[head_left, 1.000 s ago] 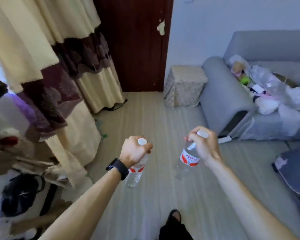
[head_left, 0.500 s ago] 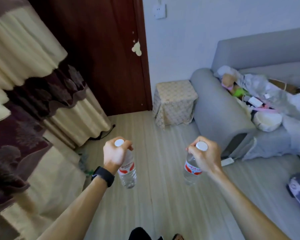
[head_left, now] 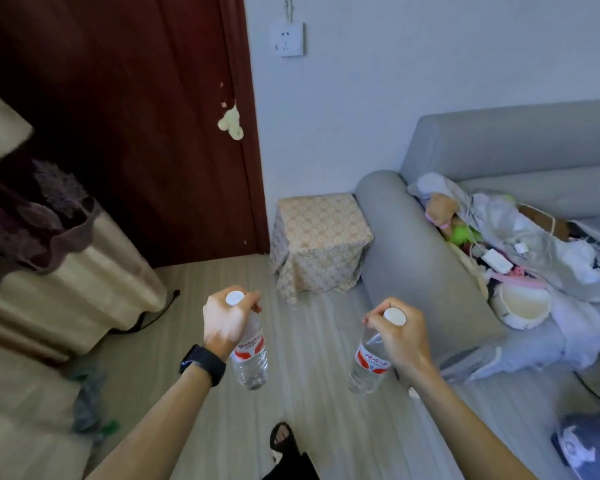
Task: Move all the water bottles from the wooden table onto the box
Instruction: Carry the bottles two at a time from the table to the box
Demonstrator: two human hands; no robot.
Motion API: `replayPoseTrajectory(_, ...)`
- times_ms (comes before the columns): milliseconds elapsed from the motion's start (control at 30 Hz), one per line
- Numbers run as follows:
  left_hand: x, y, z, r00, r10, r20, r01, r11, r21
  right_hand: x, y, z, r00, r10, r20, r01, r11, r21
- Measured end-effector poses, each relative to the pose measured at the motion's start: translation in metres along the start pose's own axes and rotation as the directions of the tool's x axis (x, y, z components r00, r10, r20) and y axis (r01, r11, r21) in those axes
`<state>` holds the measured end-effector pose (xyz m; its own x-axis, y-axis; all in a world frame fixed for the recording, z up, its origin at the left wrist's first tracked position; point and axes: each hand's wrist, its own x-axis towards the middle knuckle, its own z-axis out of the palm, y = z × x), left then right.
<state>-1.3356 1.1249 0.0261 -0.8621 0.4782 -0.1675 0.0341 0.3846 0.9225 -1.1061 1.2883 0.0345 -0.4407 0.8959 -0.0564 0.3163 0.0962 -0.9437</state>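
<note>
My left hand (head_left: 226, 320) grips a clear water bottle (head_left: 250, 358) by its neck; the bottle has a white cap and a red label and hangs above the floor. My right hand (head_left: 397, 336) grips a second, like bottle (head_left: 368, 367) the same way, tilted slightly. Ahead stands the box (head_left: 321, 244), draped in a beige patterned cloth, between the door and the sofa arm. Its top is bare. The wooden table is out of view.
A grey sofa (head_left: 413, 244) piled with clothes and bags fills the right. A dark red door (head_left: 136, 133) stands behind, curtains (head_left: 66, 271) hang at left. A black cable (head_left: 153, 315) lies on the floor by the curtain. My foot (head_left: 283, 439) shows below.
The view has swung right and moved forward; the box and sofa are nearer and more central. Both hands keep their bottles, now held a little further apart.
</note>
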Motion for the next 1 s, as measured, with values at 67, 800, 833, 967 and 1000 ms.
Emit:
replayPoseTrajectory(67, 0.04, 0.016, 0.024, 1.0, 0.013, 0.024, -0.014, 0.999, 0.032, 0.039, -0.003, 0.0, 1.0, 0.011, 0.0, -0.011, 1.0, -0.01)
replayPoseTrajectory(800, 0.338, 0.106, 0.246, 0.991, -0.136, 0.015, 0.128, 0.962, 0.24, 0.432, 0.031, 0.005, 0.984, 0.006, 0.179, 0.028, 0.982, -0.187)
replayPoseTrajectory(833, 0.351, 0.105, 0.252, 0.988, -0.157, 0.006, 0.152, 0.959, 0.238, 0.449, 0.032, 0.008, 0.982, 0.003, 0.187, 0.034, 0.98, -0.195)
replayPoseTrajectory(967, 0.41, 0.094, 0.28, 0.968, -0.251, 0.015, 0.24, 0.939, 0.248, 0.52, 0.041, 0.029, 0.967, 0.097, 0.237, -0.031, 0.964, -0.265)
replayPoseTrajectory(1000, 0.425, 0.09, 0.288, 0.963, -0.268, 0.028, 0.252, 0.932, 0.262, 0.537, 0.045, 0.035, 0.961, 0.118, 0.25, -0.044, 0.959, -0.281)
